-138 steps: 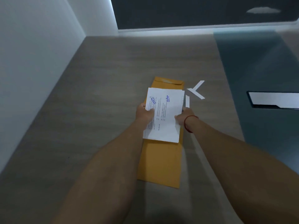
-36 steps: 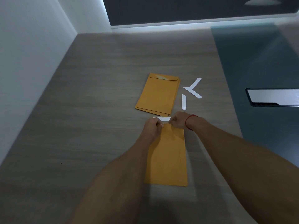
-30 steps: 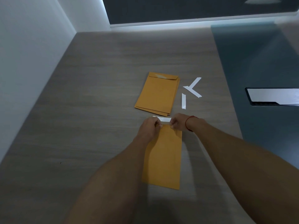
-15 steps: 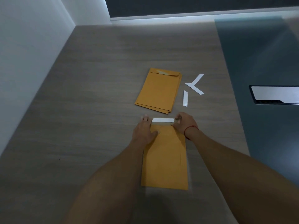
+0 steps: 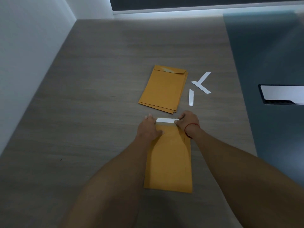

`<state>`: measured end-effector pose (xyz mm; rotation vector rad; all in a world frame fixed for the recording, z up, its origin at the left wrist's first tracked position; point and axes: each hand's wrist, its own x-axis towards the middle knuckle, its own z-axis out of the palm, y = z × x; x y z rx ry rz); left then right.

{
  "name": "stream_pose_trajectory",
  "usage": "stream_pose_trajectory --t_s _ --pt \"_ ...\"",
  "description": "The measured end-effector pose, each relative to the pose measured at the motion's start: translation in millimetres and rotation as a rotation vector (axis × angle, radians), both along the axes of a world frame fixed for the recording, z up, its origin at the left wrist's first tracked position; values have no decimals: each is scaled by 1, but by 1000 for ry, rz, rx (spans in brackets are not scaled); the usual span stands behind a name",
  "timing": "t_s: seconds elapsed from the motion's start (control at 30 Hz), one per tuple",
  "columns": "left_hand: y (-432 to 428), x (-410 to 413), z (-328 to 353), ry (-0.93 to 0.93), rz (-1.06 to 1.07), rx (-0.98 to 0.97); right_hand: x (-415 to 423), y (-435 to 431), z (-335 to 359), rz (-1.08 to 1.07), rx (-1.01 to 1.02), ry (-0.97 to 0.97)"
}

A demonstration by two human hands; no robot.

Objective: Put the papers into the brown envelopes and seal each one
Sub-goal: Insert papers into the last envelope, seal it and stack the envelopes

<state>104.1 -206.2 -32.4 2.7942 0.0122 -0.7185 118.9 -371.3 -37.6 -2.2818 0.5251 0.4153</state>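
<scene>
A long brown paper envelope [image 5: 171, 158] lies flat on the grey wood-grain desk [image 5: 98, 99]. It points lengthwise away from the person, and its far end sits between the two hands. A narrow white strip [image 5: 166, 120] runs crosswise along that far end.

The left hand [image 5: 148, 129] lies flat and relaxed on the envelope's far left corner. Its fingers are stretched forward and its thumb reaches right across the brown paper, pressing it down. The right hand [image 5: 187, 122], with a thin red thread bracelet [image 5: 191, 129] at the wrist, is curled at the far right corner. Its thumb and fingertips pinch the right end of the white strip.

Just beyond the hands sits a stack of brown envelopes [image 5: 162, 89], slightly fanned, with the top one's flap folded down at its far end. The stack is near the pressed envelope but apart from it.

To the right of the stack, loose white paper strips lie on the desk. A single strip [image 5: 191, 97] lies just beside the stack's right edge. A pair of strips [image 5: 201, 86] farther right touch in a V.

A dark blue-grey mat [image 5: 271, 55] covers the desk's right side and carries a flat dark-framed white rectangle [image 5: 283, 94], which the picture's edge cuts off. A white wall [image 5: 24, 46] stands along the left
</scene>
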Motion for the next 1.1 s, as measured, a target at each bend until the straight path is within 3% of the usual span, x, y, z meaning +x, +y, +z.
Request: stream_pose_trajectory --t_s 0.5,0.77,0.93,1.0,1.1 --pt "-1 4 1 -3 29 -6 5 1 4 6 -11 47" --pt "-2 2 5 -7 19 11 6 11 12 40 96 -94" --pt "-2 -2 6 -25 21 6 -3 -10 31 238 322 105" --pt "0 -3 5 -18 25 -24 -4 -22 31 93 322 40" --pt "1 -5 4 -16 33 -41 4 -39 29 -194 99 -156"
